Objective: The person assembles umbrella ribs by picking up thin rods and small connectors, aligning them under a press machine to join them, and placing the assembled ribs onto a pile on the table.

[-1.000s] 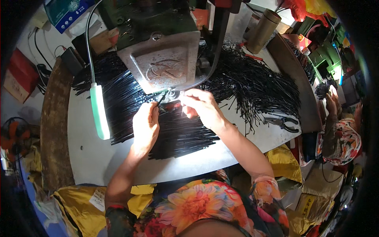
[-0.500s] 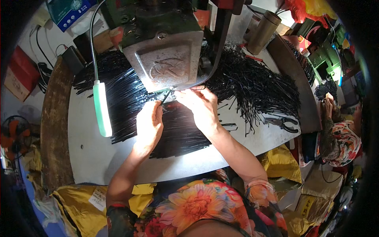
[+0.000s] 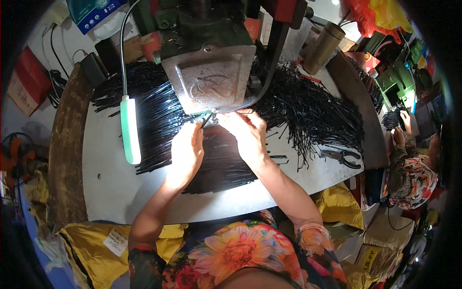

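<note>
Beneath the grey metal cover of a green machine (image 3: 209, 79), both my hands work close together in bright light. My left hand (image 3: 187, 149) is closed, thumb and fingers pinching a thin black rod (image 3: 207, 120) that slants up toward the machine's lower end. On the other side, my right hand (image 3: 245, 132) is closed too, its fingertips against the small metal parts there. What its fingers hold is hidden. Many long black rods (image 3: 154, 125) lie in a thick layer to the left and below my hands. Another tangled heap of black rods (image 3: 327, 115) covers the right side.
A lit gooseneck lamp (image 3: 130, 130) hangs left of the machine. Black-handled pliers (image 3: 341, 156) lie at the white table's (image 3: 110, 197) right edge. Wooden boards (image 3: 67, 154) flank it. A metal flask (image 3: 323, 49) stands behind. At far right, a co-worker's hands (image 3: 402, 129) hold a black bundle.
The view has shifted a little, so the machine sits farther right in it. My hands stay at the machine's lower end, the rod still in my left. The co-worker's hands have moved apart.
</note>
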`<state>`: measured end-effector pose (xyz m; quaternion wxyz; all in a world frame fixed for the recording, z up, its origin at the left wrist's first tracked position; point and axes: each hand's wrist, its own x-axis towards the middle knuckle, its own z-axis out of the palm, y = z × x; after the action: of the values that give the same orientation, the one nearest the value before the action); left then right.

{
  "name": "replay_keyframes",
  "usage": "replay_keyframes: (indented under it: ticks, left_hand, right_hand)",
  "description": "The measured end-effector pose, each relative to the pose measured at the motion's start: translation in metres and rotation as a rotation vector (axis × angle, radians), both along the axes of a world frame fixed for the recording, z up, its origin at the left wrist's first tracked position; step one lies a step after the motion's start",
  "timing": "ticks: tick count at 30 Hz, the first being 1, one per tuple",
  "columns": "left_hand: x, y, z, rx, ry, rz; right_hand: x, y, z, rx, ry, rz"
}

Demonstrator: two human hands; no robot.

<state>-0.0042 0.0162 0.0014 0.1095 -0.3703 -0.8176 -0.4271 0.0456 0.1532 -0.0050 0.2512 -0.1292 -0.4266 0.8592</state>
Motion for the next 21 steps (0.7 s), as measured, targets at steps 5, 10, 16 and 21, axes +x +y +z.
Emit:
replay_keyframes:
  ticks: [5,10,16,21]
  left_hand:
    - [-0.0022,0.0003,-0.0008,-0.008,0.039,-0.005]
    - [-0.0016,-0.0001,0.0006,-0.037,0.054,-0.002]
    - [0.0016,0.0008,0.0042,-0.096,0.101,0.039]
    - [-0.0020,0.0012,-0.0040,-0.055,0.214,0.030]
  right_hand:
    - [0.0015,0.0003,0.0022,0.019,0.052,0.013]
    - [0.0021,-0.0022,0.0077,0.051,-0.037,-0.007]
    - [0.0030,-0.0020,0.0064,0.040,0.029,0.005]
    - [0.0023,-0.0022,0.0004,0.058,0.035,-0.001]
